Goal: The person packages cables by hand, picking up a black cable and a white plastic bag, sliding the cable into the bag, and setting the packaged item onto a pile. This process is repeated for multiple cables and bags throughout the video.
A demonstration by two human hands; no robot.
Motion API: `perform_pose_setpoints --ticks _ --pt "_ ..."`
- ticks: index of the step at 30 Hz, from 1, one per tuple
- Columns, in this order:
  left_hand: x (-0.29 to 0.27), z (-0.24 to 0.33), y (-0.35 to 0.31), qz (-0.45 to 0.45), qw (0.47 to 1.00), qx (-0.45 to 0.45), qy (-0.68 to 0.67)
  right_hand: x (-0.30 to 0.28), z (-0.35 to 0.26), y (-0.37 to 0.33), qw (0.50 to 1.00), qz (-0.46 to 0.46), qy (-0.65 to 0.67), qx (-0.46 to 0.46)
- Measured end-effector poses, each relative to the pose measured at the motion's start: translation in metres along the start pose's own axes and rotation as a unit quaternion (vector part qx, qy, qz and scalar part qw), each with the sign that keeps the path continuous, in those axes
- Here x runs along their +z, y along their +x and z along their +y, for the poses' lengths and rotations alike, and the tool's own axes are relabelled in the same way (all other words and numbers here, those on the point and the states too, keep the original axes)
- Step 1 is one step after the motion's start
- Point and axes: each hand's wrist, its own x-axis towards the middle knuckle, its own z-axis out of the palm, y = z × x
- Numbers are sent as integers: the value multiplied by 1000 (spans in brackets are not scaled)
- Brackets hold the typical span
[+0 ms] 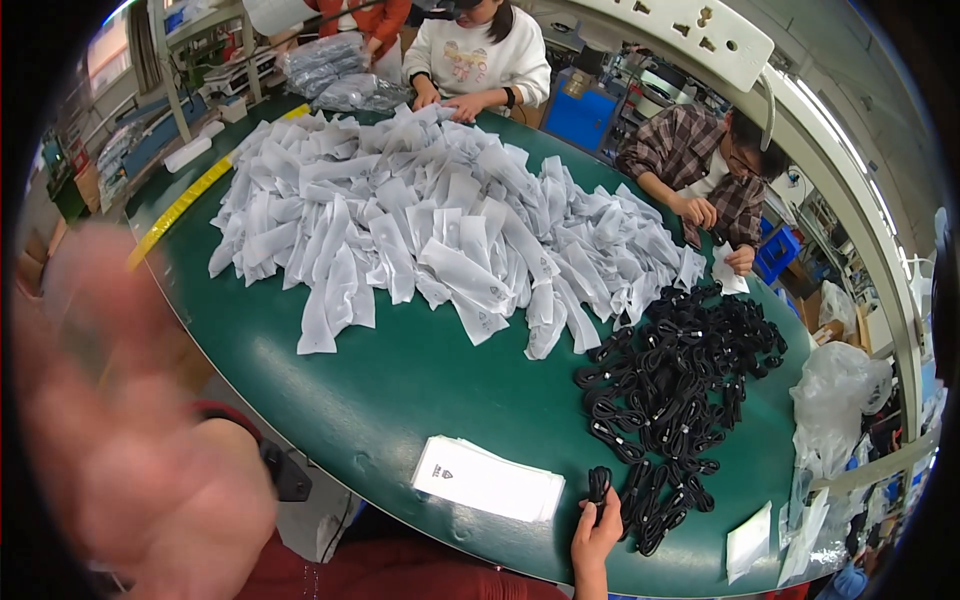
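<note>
My right hand (596, 535) is closed on a coiled black cable (599, 484) at the table's near edge, beside a large heap of similar bundled black cables (680, 375). My left hand (150, 440) is raised close to the camera at the left, off the table. Motion smears its fingers, and I cannot make out anything in it. A stack of flat white paper sleeves (490, 478) lies on the green table (370, 400), left of my right hand. Beyond it spreads a wide pile of white pouches (420, 215), many of them crumpled.
Across the table, a person in a white sweater (480, 60) handles pouches. A person in a plaid shirt (690, 160) holds a small white pouch at the right. Clear plastic bags (840, 400) hang by the right edge. Yellow tape (190, 205) marks the left edge.
</note>
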Motion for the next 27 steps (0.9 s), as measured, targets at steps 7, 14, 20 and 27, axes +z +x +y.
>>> perform_pose_setpoints --ticks 7,14,20,27 --pt "32 -20 -107 -121 921 -352 116 0 1 2 1000 21 3 -13" --pt "39 22 -174 -123 862 -458 180 -5 -13 6 973 -57 -220 -50" --pt "47 18 -193 -134 846 -490 159 -1 -20 20 966 -85 -241 -42" --pt "98 -9 -181 -168 857 -447 191 0 -11 37 976 -48 -211 -30"
